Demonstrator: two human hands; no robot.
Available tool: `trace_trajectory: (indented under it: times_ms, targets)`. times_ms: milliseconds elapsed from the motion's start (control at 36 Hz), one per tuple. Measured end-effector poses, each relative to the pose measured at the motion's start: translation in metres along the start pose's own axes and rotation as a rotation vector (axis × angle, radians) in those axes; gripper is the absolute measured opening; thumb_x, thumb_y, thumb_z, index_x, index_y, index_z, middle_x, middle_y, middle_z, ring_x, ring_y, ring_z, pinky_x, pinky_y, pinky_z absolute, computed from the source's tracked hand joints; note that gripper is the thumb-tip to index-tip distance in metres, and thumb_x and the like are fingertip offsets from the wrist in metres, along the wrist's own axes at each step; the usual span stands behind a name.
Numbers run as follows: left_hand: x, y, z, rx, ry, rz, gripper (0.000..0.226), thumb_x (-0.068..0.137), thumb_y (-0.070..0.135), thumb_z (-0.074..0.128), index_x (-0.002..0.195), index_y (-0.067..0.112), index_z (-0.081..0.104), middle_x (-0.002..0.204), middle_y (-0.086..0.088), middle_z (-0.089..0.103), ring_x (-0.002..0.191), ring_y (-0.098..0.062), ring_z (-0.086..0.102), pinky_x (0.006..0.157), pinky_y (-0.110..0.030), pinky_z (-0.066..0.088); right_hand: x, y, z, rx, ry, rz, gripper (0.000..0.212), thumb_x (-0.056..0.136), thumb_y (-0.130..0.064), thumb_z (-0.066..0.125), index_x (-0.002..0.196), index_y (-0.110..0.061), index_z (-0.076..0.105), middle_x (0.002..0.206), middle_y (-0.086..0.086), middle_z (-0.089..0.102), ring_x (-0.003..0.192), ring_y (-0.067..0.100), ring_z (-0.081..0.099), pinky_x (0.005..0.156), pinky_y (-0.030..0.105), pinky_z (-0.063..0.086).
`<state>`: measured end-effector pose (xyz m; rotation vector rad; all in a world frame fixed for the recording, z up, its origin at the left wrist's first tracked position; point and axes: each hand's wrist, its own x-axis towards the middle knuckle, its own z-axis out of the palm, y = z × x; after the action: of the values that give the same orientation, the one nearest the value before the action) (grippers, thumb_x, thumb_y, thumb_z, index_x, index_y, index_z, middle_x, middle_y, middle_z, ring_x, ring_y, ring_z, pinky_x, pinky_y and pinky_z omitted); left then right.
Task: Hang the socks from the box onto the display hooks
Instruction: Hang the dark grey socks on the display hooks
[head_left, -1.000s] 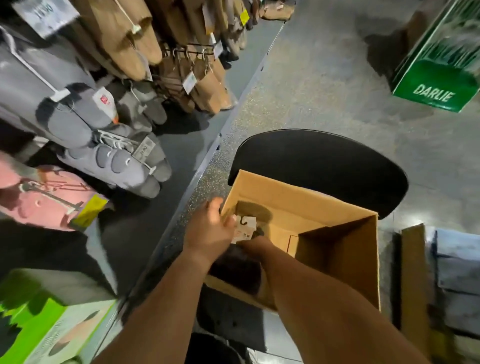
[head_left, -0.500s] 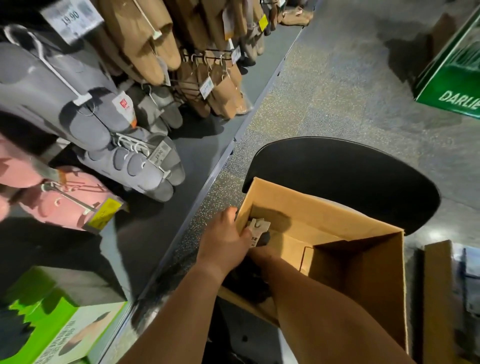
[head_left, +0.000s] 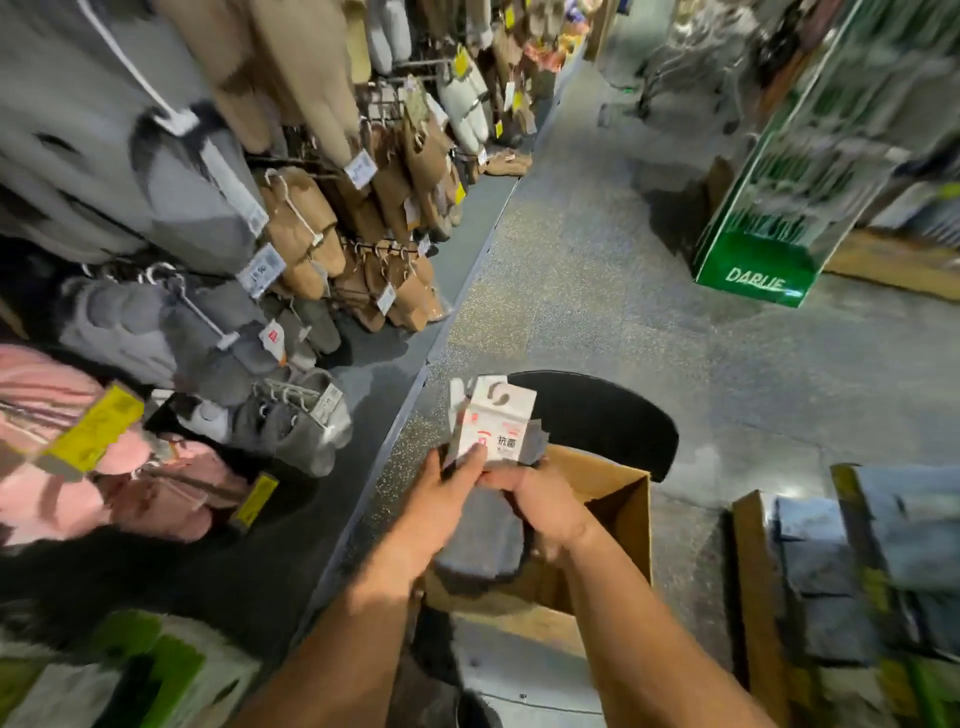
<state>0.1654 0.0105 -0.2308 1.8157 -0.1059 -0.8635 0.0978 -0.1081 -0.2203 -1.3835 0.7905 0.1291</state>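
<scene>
Head view: socks (head_left: 493, 431) are gripped by left hand (head_left: 447, 499) and right hand (head_left: 540, 501) over the box (head_left: 623, 514); hook hole kept topmost, probably for hanging.

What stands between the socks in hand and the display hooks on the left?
Nothing visible. Both the left hand and right hand hold the socks above the box; open air separates them from the hooks, already loaded with slippers.

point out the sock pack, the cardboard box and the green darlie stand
sock pack (head_left: 496, 423): head view, on its white card header
cardboard box (head_left: 626, 525): head view, on its right wall
green Darlie stand (head_left: 756, 273): head view, on its base panel
</scene>
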Motion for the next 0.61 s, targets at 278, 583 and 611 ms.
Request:
trace_trajectory:
  times_ms: [278,583,611]
  targets:
    - [-0.138,0.087,-0.089,-0.324,0.067,0.282,0.035,0.096,0.044,0.060,0.130,0.041,0.054,0.133,0.015,0.063,0.113,0.004,0.063,0.093,-0.021,0.053,-0.123,-0.126,0.079,0.098,-0.104,-0.354,0.046,0.083,-0.021,0.076,0.125,-0.021,0.057,0.113,0.001,0.074,0.104,0.021,0.071,0.096,0.049,0.053]
    - [-0.323,0.036,-0.210,-0.362,0.862,0.583,0.027,0.104,0.018,0.053,0.130,0.024,0.055,0.120,0.008,0.072,0.112,-0.003,0.067,0.092,-0.017,0.053,-0.236,-0.119,0.270,-0.356,-0.442,-0.715,0.040,0.095,-0.047,0.057,0.128,-0.025,0.051,0.111,-0.009,0.065,0.109,0.015,0.063,0.085,0.024,0.044]
    - [-0.345,0.022,-0.220,-0.371,0.896,0.593,0.025,0.106,0.016,0.048,0.129,0.021,0.057,0.117,0.002,0.074,0.112,-0.007,0.068,0.092,-0.019,0.054,-0.255,-0.110,0.289,-0.402,-0.481,-0.742,0.040,0.095,-0.048,0.056,0.126,-0.023,0.051,0.112,-0.006,0.065,0.110,0.017,0.063,0.084,0.024,0.043]
